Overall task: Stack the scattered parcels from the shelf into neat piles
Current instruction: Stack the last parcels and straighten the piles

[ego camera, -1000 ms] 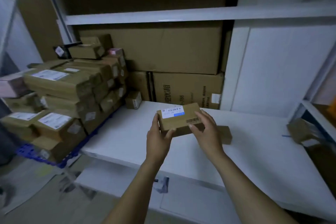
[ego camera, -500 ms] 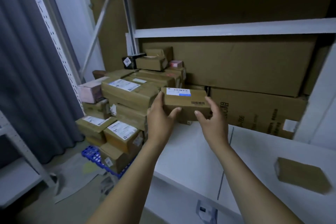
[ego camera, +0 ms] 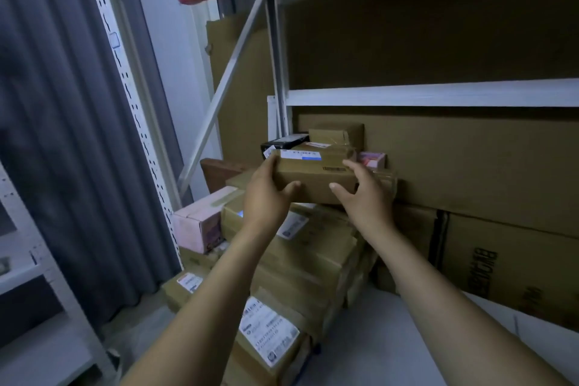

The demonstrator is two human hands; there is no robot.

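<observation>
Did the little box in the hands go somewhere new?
Yes. The box left the white shelf and went left, up over the parcel pile.

Both forearms are bare from the lower frame edge to the wrists, with no sleeve reaching into view. The left hand (ego camera: 266,194) and right hand (ego camera: 365,199) are ungloved, fingernails short and plain. No watch, ring, band or marking shows on either wrist.
</observation>
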